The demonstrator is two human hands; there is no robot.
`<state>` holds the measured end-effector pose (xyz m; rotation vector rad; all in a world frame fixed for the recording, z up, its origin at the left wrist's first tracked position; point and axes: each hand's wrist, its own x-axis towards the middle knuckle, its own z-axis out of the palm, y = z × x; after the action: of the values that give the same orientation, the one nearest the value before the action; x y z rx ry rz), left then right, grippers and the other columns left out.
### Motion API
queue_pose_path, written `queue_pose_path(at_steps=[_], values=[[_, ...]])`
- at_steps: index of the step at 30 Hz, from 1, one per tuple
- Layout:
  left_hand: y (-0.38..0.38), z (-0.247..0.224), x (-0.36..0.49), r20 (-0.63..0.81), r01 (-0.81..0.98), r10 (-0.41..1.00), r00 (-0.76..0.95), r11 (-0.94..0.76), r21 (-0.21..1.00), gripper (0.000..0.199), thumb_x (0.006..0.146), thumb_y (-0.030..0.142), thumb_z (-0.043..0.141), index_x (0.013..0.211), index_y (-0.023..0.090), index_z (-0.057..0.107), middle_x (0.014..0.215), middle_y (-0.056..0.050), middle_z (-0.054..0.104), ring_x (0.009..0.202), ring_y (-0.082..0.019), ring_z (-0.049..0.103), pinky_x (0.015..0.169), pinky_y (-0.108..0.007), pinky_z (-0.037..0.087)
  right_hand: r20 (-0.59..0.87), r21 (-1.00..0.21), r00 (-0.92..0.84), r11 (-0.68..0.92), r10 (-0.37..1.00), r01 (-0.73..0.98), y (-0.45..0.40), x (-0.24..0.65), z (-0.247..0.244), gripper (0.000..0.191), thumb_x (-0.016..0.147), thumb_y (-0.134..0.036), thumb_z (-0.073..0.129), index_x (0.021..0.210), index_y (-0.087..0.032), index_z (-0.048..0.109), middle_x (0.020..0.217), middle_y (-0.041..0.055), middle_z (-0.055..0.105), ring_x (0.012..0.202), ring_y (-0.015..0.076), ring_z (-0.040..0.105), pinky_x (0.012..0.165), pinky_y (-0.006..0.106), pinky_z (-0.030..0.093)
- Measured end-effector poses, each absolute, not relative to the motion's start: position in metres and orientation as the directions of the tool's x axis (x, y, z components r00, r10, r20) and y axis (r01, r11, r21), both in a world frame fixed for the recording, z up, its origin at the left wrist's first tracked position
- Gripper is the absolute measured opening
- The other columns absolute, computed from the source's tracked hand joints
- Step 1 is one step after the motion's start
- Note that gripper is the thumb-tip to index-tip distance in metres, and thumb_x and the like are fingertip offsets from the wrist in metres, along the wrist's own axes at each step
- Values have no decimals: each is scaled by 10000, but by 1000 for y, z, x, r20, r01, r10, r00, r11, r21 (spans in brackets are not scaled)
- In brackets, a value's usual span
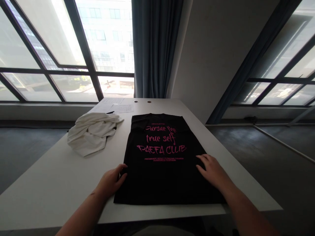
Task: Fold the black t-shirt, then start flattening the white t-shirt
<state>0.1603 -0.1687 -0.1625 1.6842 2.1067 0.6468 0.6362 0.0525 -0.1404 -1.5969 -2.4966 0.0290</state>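
A black shirt (162,180) with pink lettering lies flat on the white table, its sleeves not showing and its lower hem toward me. At its left edge is my left hand (112,180), fingers apart and touching the fabric. My right hand (210,168) rests on the shirt's right side, palm down with fingers spread. Neither hand has the cloth gripped. A crumpled white cloth (91,132) sits to the left of the shirt, apart from it.
The white table (61,183) narrows toward the window (108,39). Papers (121,108) and a black pen (110,112) lie near its far left corner. Two round holes are near the far edge. Beyond stand a blue curtain (155,49) and a wall.
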Motion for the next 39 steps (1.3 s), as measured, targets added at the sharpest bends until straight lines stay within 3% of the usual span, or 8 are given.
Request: queue_pose_path(at_steps=[4, 9, 11, 19, 26, 32, 36, 39], values=[[-169, -158, 161, 21, 785, 982, -186, 135, 605, 442, 946, 531, 516, 1319, 326, 635, 865, -21, 742, 791, -246, 712, 844, -396, 560, 168, -233, -607, 630, 777, 741, 29, 559, -148, 470, 992, -407, 546, 1399, -237, 708, 1528, 112, 558, 1513, 300, 444, 1295, 511, 390], [-165, -156, 158, 137, 775, 976, -172, 48, 631, 370, 1000, 509, 480, 1197, 326, 735, 1227, -66, 751, 1206, -276, 672, 1096, -438, 540, -48, -271, -689, 655, 723, 706, 13, 511, -157, 549, 1004, -423, 570, 1521, -247, 628, 1637, 104, 462, 1571, 311, 374, 1330, 542, 318], [-162, -160, 156, 155, 785, 971, -181, 48, 617, 413, 1029, 496, 433, 1261, 339, 737, 1312, -67, 727, 1305, -280, 617, 1172, -472, 498, -85, -249, -674, 640, 734, 727, 15, 507, -159, 576, 1004, -447, 581, 1553, -276, 593, 1659, 97, 435, 1566, 319, 381, 1326, 582, 297], [-129, -185, 141, 119, 852, 969, -215, 127, 509, 532, 1084, 479, 342, 1581, 399, 513, 1600, -10, 556, 1559, -258, 417, 1296, -515, 374, 72, -223, -673, 669, 736, 709, 14, 516, -185, 534, 1045, -472, 511, 1548, -316, 595, 1647, 74, 455, 1558, 295, 398, 1340, 591, 252], [-51, -174, 134, 46, 894, 968, -245, 207, 398, 586, 1104, 437, 308, 1637, 229, 437, 1682, -74, 460, 1618, -247, 340, 1359, -508, 274, 131, -303, -659, 663, 740, 685, 14, 517, -193, 495, 1023, -463, 553, 1481, -303, 652, 1594, 87, 514, 1515, 308, 456, 1318, 630, 284], [-18, -173, 140, 3, 902, 955, -298, 280, 328, 643, 1099, 467, 334, 1653, 145, 393, 1714, -118, 392, 1644, -262, 281, 1380, -516, 227, 224, -454, -627, 649, 746, 610, 45, 463, -160, 509, 1057, -478, 475, 1432, -210, 691, 1551, 113, 554, 1559, 283, 412, 1319, 507, 364], [-21, -173, 140, -20, 920, 966, -259, 253, 300, 645, 1086, 447, 375, 1651, 136, 395, 1729, -124, 360, 1654, -267, 249, 1387, -517, 197, 216, -409, -759, 762, 615, 502, 95, 368, -132, 607, 1048, -487, 495, 1556, -171, 596, 1640, 117, 477, 1615, 289, 322, 1356, 508, 286], [-23, -172, 139, -21, 928, 974, -226, 222, 298, 660, 1066, 414, 427, 1655, 121, 381, 1735, -132, 347, 1654, -281, 246, 1387, -535, 189, 66, -322, -796, 768, 601, 553, 139, 285, -119, 718, 1042, -481, 512, 1632, -72, 487, 1693, 165, 386, 1639, 301, 268, 1380, 457, 215]])
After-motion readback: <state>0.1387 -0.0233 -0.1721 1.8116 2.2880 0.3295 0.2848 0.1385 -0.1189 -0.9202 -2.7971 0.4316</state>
